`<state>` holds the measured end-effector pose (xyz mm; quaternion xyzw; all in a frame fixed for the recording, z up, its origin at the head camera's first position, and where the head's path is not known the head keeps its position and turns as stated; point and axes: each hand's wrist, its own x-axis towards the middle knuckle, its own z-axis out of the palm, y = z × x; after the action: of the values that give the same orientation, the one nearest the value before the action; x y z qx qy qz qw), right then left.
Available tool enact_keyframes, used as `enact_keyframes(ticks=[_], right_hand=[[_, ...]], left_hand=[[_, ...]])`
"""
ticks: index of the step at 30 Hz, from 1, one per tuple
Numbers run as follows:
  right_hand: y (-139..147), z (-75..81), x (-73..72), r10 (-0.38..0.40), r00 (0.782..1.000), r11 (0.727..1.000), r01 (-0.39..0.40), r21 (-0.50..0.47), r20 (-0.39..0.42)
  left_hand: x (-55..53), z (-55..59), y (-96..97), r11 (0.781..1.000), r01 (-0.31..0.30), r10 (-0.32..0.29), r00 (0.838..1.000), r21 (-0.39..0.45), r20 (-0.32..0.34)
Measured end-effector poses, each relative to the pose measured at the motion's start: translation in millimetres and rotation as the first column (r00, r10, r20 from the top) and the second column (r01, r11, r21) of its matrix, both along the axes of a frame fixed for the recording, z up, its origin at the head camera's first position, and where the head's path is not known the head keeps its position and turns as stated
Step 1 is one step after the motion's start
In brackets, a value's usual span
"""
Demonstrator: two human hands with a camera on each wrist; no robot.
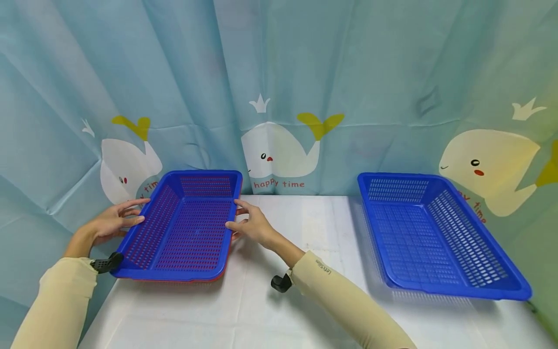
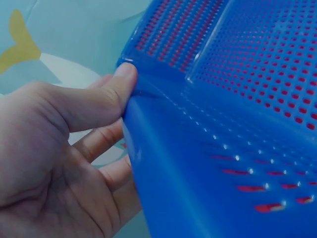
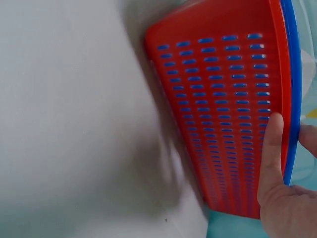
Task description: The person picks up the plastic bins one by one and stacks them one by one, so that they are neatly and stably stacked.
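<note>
At the left of the head view a blue plastic basket sits nested inside a red basket, whose slotted wall shows in the right wrist view. My left hand holds the blue basket's left rim, thumb on top and the other fingers outside below the edge. On the opposite side, my right hand grips both rims together. One of its fingers lies along the red wall, while another digit touches the blue rim.
A second blue basket stands at the right of the white-covered table, with a pale basket beneath it. Behind the table hangs a light blue curtain printed with whales. Each wrist wears a small black camera.
</note>
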<state>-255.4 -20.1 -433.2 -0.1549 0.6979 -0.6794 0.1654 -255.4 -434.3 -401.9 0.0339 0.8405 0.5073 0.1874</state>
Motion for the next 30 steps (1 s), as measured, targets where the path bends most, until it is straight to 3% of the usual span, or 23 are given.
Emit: enact_keyframes(ticks=[17, 23, 30], right_hand=[[21.4, 5.3, 8.9, 0.02, 0.999, 1.0, -0.02, -0.005, 0.029], [38.4, 11.0, 12.5, 0.053, 0.998, 0.999, -0.053, 0.004, 0.044], [59.2, 17.6, 15.3, 0.081, 0.996, 0.995, -0.084, 0.059, 0.046]], left_hand=[[9.7, 16.4, 16.1, 0.997, 0.076, -0.075, 0.997, -0.028, 0.034], [11.1, 16.7, 29.4, 0.992, 0.121, -0.12, 0.992, -0.032, 0.026], [14.3, 15.4, 47.2, 0.994, 0.107, -0.107, 0.994, -0.028, 0.017]])
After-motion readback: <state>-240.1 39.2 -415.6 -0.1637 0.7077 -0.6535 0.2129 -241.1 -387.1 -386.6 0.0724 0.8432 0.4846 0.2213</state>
